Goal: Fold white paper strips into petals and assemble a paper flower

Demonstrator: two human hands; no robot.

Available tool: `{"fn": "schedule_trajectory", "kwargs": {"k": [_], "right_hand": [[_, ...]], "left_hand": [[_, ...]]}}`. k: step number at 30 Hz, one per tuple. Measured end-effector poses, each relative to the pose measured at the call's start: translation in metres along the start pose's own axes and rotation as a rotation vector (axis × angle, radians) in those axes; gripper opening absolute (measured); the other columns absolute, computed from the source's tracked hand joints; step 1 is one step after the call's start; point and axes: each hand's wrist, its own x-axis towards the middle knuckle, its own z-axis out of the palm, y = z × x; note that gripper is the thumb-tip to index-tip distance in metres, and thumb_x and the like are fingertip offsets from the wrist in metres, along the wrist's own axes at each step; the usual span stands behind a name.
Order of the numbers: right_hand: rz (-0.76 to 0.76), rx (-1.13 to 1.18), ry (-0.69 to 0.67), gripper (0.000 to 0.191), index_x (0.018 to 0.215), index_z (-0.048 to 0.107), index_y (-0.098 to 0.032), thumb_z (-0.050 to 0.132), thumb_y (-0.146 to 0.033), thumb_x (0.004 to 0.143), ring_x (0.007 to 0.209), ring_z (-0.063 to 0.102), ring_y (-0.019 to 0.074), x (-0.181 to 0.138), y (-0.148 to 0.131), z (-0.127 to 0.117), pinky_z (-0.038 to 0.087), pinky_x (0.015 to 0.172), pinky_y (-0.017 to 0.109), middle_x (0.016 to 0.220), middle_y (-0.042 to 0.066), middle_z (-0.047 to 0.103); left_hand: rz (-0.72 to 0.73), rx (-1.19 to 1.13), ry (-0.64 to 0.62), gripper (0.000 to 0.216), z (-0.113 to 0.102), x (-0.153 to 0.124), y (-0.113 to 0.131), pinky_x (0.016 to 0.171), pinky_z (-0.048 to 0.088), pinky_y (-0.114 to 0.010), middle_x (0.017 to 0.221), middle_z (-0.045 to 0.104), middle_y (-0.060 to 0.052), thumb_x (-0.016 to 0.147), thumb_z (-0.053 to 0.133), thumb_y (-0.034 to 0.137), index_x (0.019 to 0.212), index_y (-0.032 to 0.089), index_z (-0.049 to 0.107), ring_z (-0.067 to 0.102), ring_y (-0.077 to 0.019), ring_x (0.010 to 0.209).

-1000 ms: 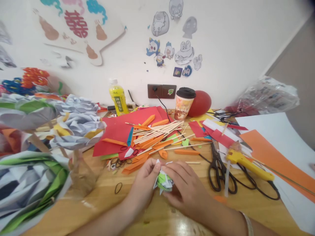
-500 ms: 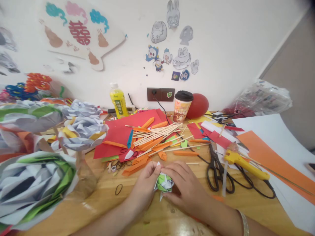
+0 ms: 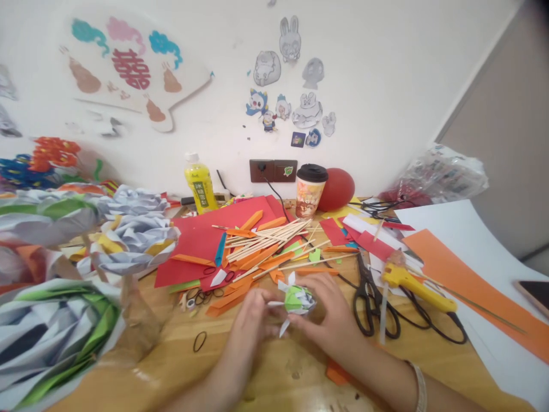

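Note:
Both my hands meet over the wooden table [image 3: 274, 377] around a small folded paper piece, green inside with white pointed petals [image 3: 295, 297]. My left hand [image 3: 251, 326] pinches its left side with closed fingers. My right hand [image 3: 332, 317] cups it from the right and behind, fingers curled against it. A silver bangle [image 3: 419, 384] sits on my right wrist. Just beyond the piece lies a heap of wooden sticks [image 3: 270, 234] and orange paper strips [image 3: 240, 286] on red paper sheets [image 3: 201, 240].
Black scissors [image 3: 369, 297] and a yellow glue gun [image 3: 412, 280] lie to the right, near orange and white sheets [image 3: 467, 269]. Large paper flowers [image 3: 55, 326] crowd the left. A yellow bottle [image 3: 199, 183], paper cup [image 3: 309, 191] and red ball [image 3: 337, 189] stand by the wall. Rubber bands [image 3: 199, 341] lie loose.
The paper piece has been lifted slightly and turned between my hands, its green side more exposed. The view has shifted a little to the right and down.

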Motion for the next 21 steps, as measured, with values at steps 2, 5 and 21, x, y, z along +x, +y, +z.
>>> {"fn": "schedule_trajectory", "kwargs": {"k": [2,5,21], "right_hand": [[0.048,0.013,0.056,0.030,0.096,0.053,-0.019,0.064,-0.031,0.070,0.088,0.053,0.0217,-0.0004,0.0026,0.0000,0.044,0.077,0.036,0.093,0.007,0.058],[0.096,0.026,0.067,0.030,0.097,0.053,-0.019,0.062,-0.032,0.071,0.088,0.055,0.0211,-0.0014,0.0031,0.0001,0.045,0.077,0.035,0.093,0.007,0.059],[0.259,0.155,-0.120,0.025,0.091,0.059,-0.017,0.059,-0.035,0.073,0.081,0.057,0.0185,0.0010,0.0103,0.0028,0.045,0.074,0.031,0.087,0.005,0.062]], "left_hand": [[0.093,0.301,-0.051,0.040,-0.0003,-0.0037,-0.0027,0.050,0.039,-0.024,0.060,0.051,0.000,0.069,0.052,0.057,0.062,0.018,0.047,0.048,-0.0133,0.054],[0.282,0.745,-0.019,0.032,-0.0010,-0.0083,-0.0041,0.049,0.034,-0.023,0.053,0.046,0.001,0.071,0.058,0.041,0.053,0.018,0.046,0.041,-0.0114,0.050],[0.619,1.161,-0.326,0.024,-0.0070,-0.0053,0.0058,0.067,0.043,-0.021,0.078,0.055,-0.007,0.085,0.034,0.017,0.076,0.016,0.056,0.053,-0.0133,0.071]]}}
